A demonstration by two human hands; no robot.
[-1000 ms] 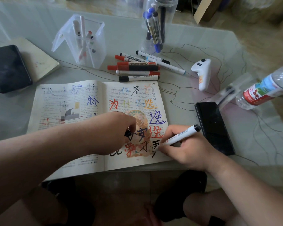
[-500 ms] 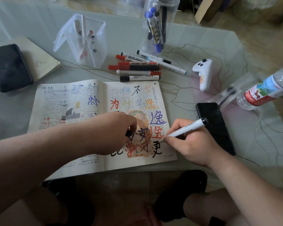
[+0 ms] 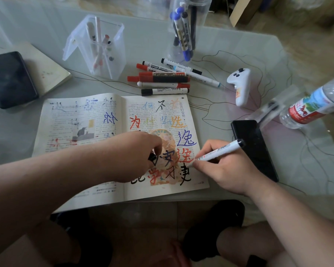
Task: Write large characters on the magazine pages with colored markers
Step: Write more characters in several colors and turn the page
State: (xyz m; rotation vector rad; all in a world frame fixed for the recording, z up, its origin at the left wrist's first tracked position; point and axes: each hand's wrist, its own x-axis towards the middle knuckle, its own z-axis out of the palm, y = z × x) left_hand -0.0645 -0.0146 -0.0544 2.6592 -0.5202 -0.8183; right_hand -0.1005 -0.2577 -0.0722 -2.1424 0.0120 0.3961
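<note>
Magazine (image 3: 81, 132): lay open at lower centre on the glass table (image 3: 239, 45). Large black, red, blue and orange characters covered it, among them 不, 为, 安 and 逸, beside the printed heading 花落的姿势.
Marker (image 3: 218, 151): white barrel, clasped by the right hand (image 3: 224, 170), tip on the right page just beside the red 逸.
Left hand (image 3: 135, 155): rested mid-page, fingers pinching a black cap (image 3: 152, 157).
Loose markers (image 3: 162, 79): above the magazine, one reading "WHITEBOARD MARKER".
Change: a second before, the tip sat lower, in the black character's bottom strokes.

Bare forearms (image 3: 52, 189), black footwear (image 3: 216, 224).
</note>
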